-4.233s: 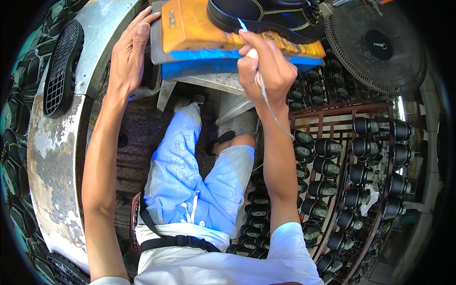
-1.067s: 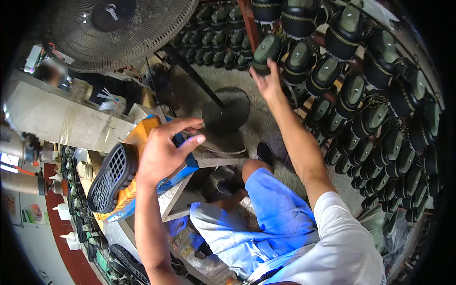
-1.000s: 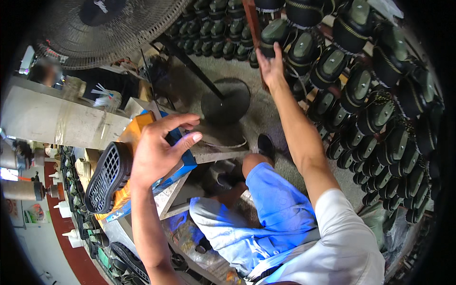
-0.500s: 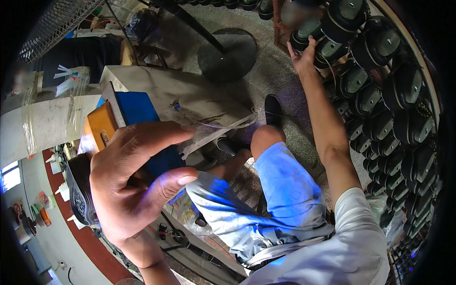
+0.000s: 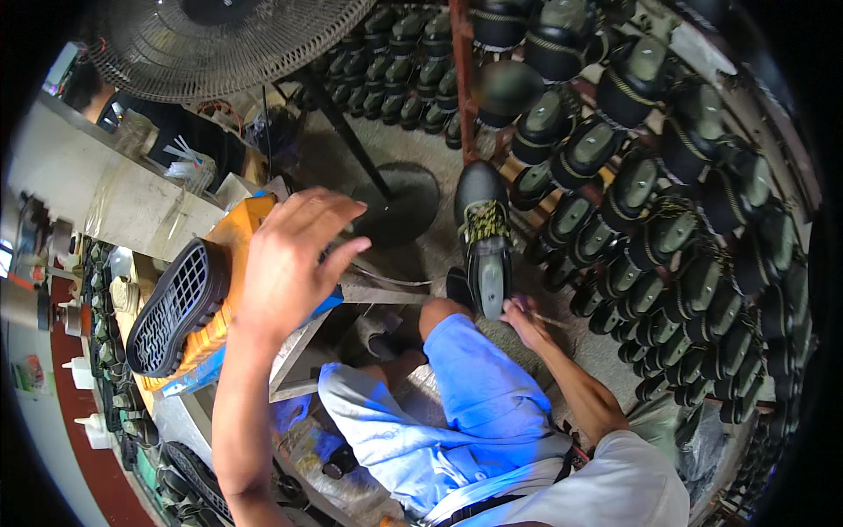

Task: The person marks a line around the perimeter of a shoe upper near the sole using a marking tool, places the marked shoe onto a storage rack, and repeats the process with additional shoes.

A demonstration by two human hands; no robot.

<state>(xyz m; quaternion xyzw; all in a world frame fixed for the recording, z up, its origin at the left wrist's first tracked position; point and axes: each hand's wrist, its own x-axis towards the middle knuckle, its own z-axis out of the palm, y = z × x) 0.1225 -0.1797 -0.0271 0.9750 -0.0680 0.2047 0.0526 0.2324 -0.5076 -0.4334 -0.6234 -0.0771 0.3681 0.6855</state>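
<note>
Right hand point(image 5: 524, 325) grasps the lasted shoe upper point(image 5: 480, 187) by its green last point(image 5: 490, 285); grip firmly, clear of the laces point(image 5: 485, 220). Left hand point(image 5: 294, 263): empty, unclenched.

One wide fisheye view (the left of two head-worn cameras) looks down from the person's head, close enough that the left grip point(image 5: 299, 259) appears larger than the right grip point(image 5: 525, 323). It faces forward over the shorts point(image 5: 448, 404), reaching the fan point(image 5: 228, 44) at far left and rows of shoes point(image 5: 637, 184) at right.
</note>
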